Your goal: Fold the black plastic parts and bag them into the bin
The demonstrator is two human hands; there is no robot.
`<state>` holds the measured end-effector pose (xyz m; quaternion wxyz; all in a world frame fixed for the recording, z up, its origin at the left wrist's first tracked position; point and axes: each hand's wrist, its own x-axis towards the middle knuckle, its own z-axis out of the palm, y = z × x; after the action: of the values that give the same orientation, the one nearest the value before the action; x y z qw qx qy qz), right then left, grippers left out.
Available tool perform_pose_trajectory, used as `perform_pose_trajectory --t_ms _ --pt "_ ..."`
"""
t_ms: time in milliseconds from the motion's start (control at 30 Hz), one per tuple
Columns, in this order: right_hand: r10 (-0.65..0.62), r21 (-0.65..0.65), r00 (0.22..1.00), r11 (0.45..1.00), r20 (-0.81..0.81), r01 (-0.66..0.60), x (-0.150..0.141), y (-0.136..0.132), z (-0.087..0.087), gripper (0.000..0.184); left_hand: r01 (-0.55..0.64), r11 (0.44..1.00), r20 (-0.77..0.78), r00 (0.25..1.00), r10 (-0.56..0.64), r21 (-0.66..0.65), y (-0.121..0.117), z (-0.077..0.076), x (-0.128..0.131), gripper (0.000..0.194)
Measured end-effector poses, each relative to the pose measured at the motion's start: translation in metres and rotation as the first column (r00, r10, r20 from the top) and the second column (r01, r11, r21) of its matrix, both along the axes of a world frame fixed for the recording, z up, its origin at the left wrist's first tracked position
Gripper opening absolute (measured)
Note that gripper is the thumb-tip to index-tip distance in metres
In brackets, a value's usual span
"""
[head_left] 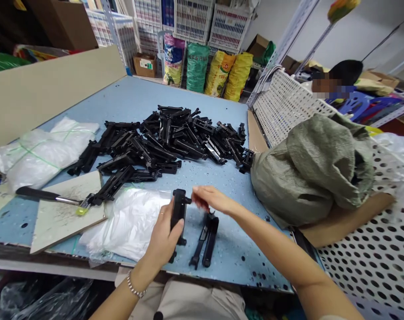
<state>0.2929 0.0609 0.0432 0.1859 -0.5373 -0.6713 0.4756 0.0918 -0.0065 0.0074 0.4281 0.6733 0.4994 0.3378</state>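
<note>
My left hand (166,233), with a ring and a bracelet, is wrapped round a long black plastic part (179,209) held upright above the table's near edge. A short peg sticks out of its upper right side. Close to that peg is my right hand (210,198), its fingers curled and smeared by motion; whether they touch the peg or hold anything is unclear. Below my right hand, a V-shaped pair of black plastic pieces (210,242) lies on the blue table. Farther back is a big heap of similar black parts (175,138).
A black-handled hammer (42,193) with a yellowish head rests on a board (60,226) at left. Clear plastic bags (132,222) lie beside it, and a wrapped bundle (38,151) behind. To the right, a grey-green sack (308,164) stands against a white perforated panel (355,262).
</note>
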Motion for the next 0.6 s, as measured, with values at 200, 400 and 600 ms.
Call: perform_pose_trajectory --t_ms 200,400,600 --pt "-0.559 0.503 0.697 0.803 0.448 0.320 0.051 0.096 -0.004 0.015 0.056 0.989 -0.263 0.961 -0.090 -0.137 -0.013 -0.032 0.025 0.044" --pt "-0.584 0.471 0.694 0.795 0.422 0.383 0.063 0.091 -0.007 0.015 0.066 0.998 -0.111 0.992 -0.065 0.003 -0.002 -0.028 0.027 0.041" --pt "-0.187 0.282 0.982 0.942 -0.011 0.182 0.023 -0.020 -0.004 0.022 0.044 0.985 0.461 0.887 0.038 -0.167 0.044 0.009 0.040 0.073"
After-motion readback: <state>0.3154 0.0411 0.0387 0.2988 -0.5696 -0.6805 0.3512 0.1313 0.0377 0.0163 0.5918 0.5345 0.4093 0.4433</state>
